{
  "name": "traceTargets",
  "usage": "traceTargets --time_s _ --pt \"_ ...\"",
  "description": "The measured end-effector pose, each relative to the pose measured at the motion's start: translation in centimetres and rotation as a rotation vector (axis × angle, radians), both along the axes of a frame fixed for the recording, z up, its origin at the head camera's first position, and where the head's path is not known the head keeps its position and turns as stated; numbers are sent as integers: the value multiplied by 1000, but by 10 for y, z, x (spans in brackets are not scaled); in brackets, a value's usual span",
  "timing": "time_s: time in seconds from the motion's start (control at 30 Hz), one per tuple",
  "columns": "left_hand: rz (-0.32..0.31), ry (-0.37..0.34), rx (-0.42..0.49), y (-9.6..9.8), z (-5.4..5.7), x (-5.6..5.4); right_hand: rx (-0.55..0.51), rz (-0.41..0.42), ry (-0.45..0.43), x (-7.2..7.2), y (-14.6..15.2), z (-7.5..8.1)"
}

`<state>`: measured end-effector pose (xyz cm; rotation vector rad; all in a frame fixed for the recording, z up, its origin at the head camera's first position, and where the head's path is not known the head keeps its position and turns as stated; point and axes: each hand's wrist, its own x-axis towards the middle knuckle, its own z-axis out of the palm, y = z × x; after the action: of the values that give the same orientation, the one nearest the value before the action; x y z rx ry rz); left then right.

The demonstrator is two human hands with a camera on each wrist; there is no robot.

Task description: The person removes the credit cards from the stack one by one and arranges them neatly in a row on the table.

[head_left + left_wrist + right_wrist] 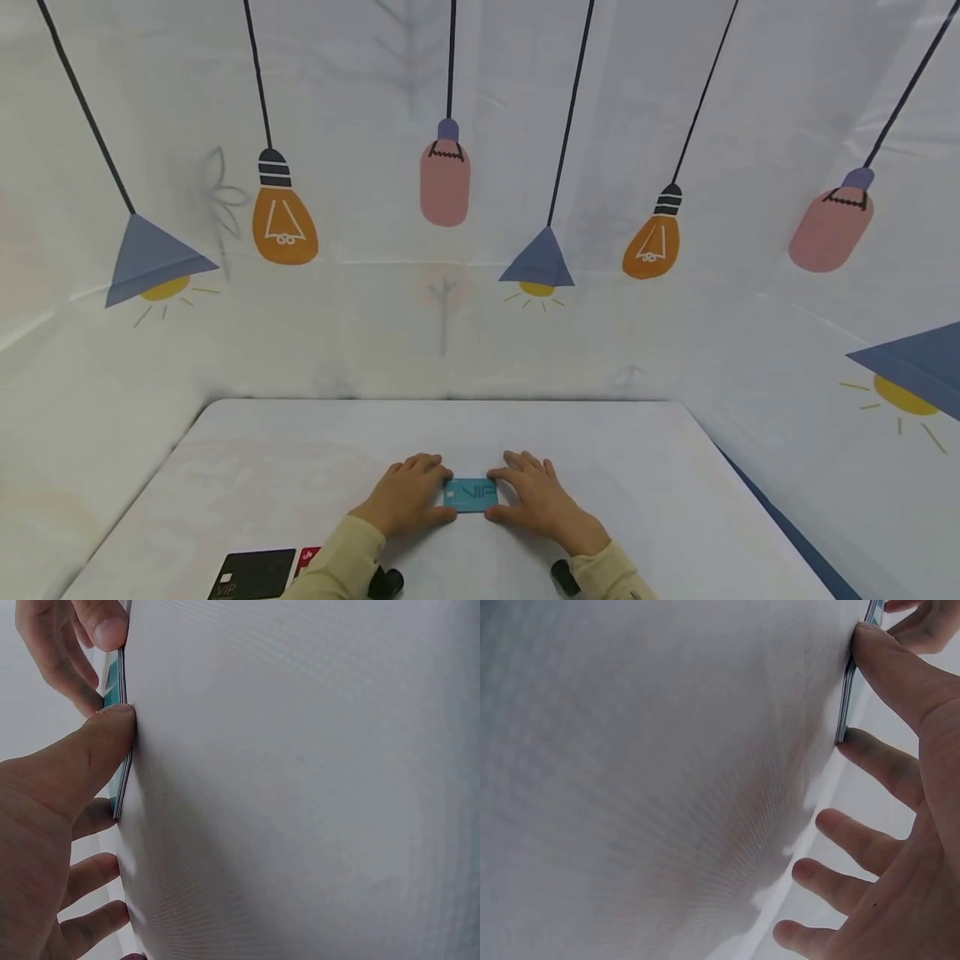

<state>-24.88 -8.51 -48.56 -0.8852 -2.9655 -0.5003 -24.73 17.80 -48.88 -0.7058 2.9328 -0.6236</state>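
A small stack of teal cards (471,495), the top one marked VIP, lies at the middle of the white table between both hands. My left hand (408,497) pinches its left end, thumb on the near edge and forefinger on the far edge. At the right end, my right hand (536,500) grips it the same way, its other fingers spread beyond. Seen edge-on in the left wrist view, the stack (121,780) shows several thin layers close against the tabletop. The layered edge (845,705) also appears in the right wrist view, between thumb and forefinger.
On the white table (652,467), a black VIP card (253,575) lies at the near left. Beside it, a red card (306,557) is partly covered by the left sleeve (341,550). A white backdrop (360,333) printed with hanging lamps rises behind the table.
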Motion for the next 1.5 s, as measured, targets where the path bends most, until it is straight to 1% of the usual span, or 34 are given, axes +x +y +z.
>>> traceTargets --time_s 0.3,0.53,0.73,0.83,0.97,1.1,1.23,1.37,1.5 --pt "4 22 -14 1 -3 1 9 18 53 0 -1 -1" --pt "1 49 -48 1 -4 2 5 49 107 3 -2 1" --pt "-24 98 -69 -1 -7 1 20 77 177 3 -3 -1" --pt "-33 127 -74 -3 -7 1 34 77 197 3 -3 -1" --pt "-44 151 -77 -6 -6 0 44 74 188 3 -5 0" --pt "-57 143 -81 -10 -6 -2 60 76 177 3 -7 1" --pt "-71 142 -64 -17 -4 -3 64 81 183 4 -10 3" --pt "-94 182 -52 -25 -4 -2 64 92 192 8 -13 6" --pt "-95 218 -50 -33 1 4 55 110 205 14 -17 12"
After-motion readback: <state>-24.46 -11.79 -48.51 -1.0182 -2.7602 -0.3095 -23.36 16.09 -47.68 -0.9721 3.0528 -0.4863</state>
